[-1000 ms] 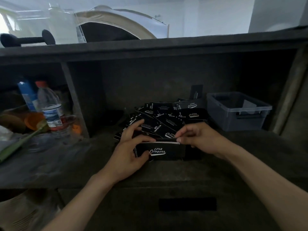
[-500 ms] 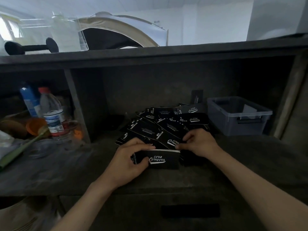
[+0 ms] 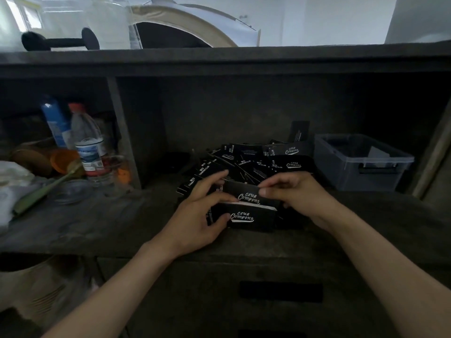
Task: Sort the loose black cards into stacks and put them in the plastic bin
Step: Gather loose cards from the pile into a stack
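Black card stack (image 3: 246,219) in curled left hand (image 3: 195,223), single card (image 3: 240,191) pinched in right hand (image 3: 296,195) just above it.

One bin (image 3: 341,175), two bottles (image 3: 55,123) (image 3: 89,142), one dumbbell (image 3: 61,41). One card stack (image 3: 244,218), plus one loose pile (image 3: 244,162), way too many in it to count.

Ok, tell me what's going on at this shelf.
A person is sorting black cards on a dark shelf. The left grip holds a stack of cards standing on edge at the front. The right grip pinches a single card just behind that stack's top edge. The loose pile of cards lies behind both. The plastic bin sits off to the right, apart from both grips; something pale lies in it, too dim to identify.
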Demonstrator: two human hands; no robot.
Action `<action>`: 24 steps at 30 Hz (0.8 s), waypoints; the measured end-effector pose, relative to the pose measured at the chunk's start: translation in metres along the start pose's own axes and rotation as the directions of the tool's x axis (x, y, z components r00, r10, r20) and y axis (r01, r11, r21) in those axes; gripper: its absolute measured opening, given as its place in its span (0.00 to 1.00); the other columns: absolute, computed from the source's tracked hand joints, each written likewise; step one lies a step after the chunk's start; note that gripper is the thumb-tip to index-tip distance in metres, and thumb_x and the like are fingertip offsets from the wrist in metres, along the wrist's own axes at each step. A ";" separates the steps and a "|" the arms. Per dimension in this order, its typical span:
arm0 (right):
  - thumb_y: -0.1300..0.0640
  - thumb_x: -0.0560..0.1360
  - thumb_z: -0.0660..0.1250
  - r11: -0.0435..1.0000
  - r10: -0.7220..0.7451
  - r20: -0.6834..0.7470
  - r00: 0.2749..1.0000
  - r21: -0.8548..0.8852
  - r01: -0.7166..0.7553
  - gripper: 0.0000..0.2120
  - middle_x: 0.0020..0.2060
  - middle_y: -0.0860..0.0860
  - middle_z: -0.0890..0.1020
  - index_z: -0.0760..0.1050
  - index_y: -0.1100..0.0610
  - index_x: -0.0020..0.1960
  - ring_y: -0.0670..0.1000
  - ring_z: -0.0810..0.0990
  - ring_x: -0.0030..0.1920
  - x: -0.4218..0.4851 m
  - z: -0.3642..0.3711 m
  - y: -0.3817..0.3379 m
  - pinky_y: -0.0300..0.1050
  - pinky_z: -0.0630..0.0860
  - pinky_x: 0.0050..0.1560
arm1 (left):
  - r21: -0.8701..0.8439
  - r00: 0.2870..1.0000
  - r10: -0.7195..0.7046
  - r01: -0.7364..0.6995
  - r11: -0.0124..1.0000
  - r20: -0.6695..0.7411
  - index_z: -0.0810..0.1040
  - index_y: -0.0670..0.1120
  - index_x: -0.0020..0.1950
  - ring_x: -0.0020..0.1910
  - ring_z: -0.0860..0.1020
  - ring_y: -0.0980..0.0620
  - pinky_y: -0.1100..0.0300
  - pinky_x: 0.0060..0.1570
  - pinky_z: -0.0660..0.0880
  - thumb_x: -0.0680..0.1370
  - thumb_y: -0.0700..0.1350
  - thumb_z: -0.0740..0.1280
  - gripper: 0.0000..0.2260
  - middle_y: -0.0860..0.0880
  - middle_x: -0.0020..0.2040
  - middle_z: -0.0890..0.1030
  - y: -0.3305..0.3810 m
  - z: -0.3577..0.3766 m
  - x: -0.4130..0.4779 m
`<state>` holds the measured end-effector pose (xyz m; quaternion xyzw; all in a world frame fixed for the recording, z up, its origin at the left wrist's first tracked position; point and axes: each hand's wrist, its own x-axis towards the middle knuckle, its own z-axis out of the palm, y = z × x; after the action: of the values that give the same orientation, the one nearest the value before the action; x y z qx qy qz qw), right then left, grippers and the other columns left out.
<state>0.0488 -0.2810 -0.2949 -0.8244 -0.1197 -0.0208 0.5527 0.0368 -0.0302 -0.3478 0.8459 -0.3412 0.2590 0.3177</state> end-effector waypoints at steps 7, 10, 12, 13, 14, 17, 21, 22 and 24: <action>0.55 0.76 0.69 0.992 -0.065 0.215 0.974 -0.092 0.087 0.07 0.44 0.49 0.86 0.83 0.53 0.52 0.43 0.84 0.45 -0.006 0.006 0.001 0.32 0.78 0.45 | -0.033 0.998 -0.060 0.059 0.998 -0.022 0.79 0.55 0.63 0.64 0.76 0.56 0.48 0.65 0.74 0.75 0.44 0.73 0.17 0.60 0.61 0.78 -0.001 -0.002 0.000; 0.57 0.76 0.70 0.986 -0.119 -0.039 0.992 -0.125 0.113 0.03 0.38 0.49 0.85 0.83 0.53 0.47 0.40 0.82 0.36 0.017 -0.006 0.012 0.30 0.74 0.37 | -0.044 0.994 -0.108 0.108 0.993 0.001 0.77 0.58 0.65 0.61 0.78 0.60 0.48 0.63 0.75 0.75 0.47 0.71 0.19 0.63 0.58 0.79 -0.001 -0.001 0.001; 0.52 0.73 0.73 0.942 -0.174 -0.259 0.950 -0.326 0.084 0.05 0.40 0.46 0.85 0.83 0.52 0.48 0.42 0.82 0.39 0.042 -0.016 0.024 0.37 0.78 0.43 | -0.049 0.996 -0.091 0.091 0.995 -0.007 0.80 0.55 0.63 0.58 0.79 0.60 0.48 0.62 0.76 0.76 0.47 0.71 0.16 0.62 0.56 0.80 -0.002 -0.002 0.001; 0.48 0.72 0.74 0.900 -0.175 -0.284 0.943 -0.434 0.036 0.11 0.44 0.46 0.85 0.82 0.51 0.51 0.45 0.82 0.43 0.053 -0.019 0.029 0.42 0.79 0.48 | -0.054 0.997 -0.077 0.076 0.996 -0.017 0.82 0.54 0.62 0.57 0.80 0.59 0.49 0.61 0.76 0.76 0.46 0.72 0.14 0.61 0.55 0.81 -0.002 -0.002 0.001; 0.43 0.70 0.74 0.853 -0.155 -0.259 0.953 -0.523 -0.004 0.16 0.48 0.46 0.84 0.82 0.50 0.54 0.47 0.82 0.48 0.061 -0.021 0.034 0.44 0.78 0.52 | -0.063 0.998 -0.064 0.062 0.996 -0.029 0.83 0.52 0.61 0.56 0.80 0.58 0.53 0.60 0.76 0.76 0.44 0.72 0.14 0.60 0.54 0.81 -0.002 -0.002 0.001; 0.36 0.68 0.72 0.736 -0.128 -0.138 0.982 -0.677 0.001 0.23 0.55 0.46 0.83 0.80 0.47 0.58 0.49 0.81 0.54 0.072 -0.017 0.042 0.48 0.77 0.56 | -0.072 0.997 -0.043 0.038 0.997 -0.060 0.83 0.49 0.62 0.55 0.78 0.55 0.66 0.57 0.74 0.76 0.38 0.73 0.16 0.55 0.54 0.78 -0.001 -0.003 0.001; 0.38 0.71 0.68 0.591 -0.256 -0.083 0.963 -0.801 0.088 0.19 0.49 0.49 0.85 0.81 0.46 0.56 0.52 0.82 0.52 0.070 -0.014 0.044 0.46 0.77 0.53 | -0.098 0.998 -0.056 0.055 0.994 -0.010 0.81 0.48 0.66 0.60 0.76 0.55 0.65 0.59 0.75 0.75 0.35 0.74 0.20 0.54 0.58 0.75 -0.001 -0.003 0.000; 0.40 0.73 0.66 0.525 -0.291 -0.070 0.954 -0.845 0.098 0.17 0.48 0.51 0.85 0.81 0.47 0.56 0.54 0.82 0.51 0.068 -0.014 0.043 0.47 0.78 0.51 | -0.099 0.999 -0.044 0.043 0.994 -0.007 0.82 0.48 0.65 0.60 0.76 0.55 0.65 0.59 0.75 0.74 0.35 0.74 0.20 0.54 0.58 0.76 -0.001 -0.003 0.001; 0.45 0.77 0.62 0.381 -0.361 -0.064 0.930 -0.921 0.085 0.14 0.45 0.55 0.85 0.81 0.50 0.54 0.58 0.82 0.48 0.065 -0.014 0.039 0.49 0.78 0.46 | -0.110 0.999 -0.041 0.039 0.993 -0.016 0.83 0.48 0.63 0.59 0.77 0.54 0.64 0.57 0.76 0.73 0.36 0.75 0.19 0.54 0.57 0.77 0.001 -0.002 0.000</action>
<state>0.1221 -0.2962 -0.3143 -0.9562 -0.1281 -0.2621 0.0215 0.0358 -0.0291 -0.3457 0.8316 -0.3349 0.2409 0.3719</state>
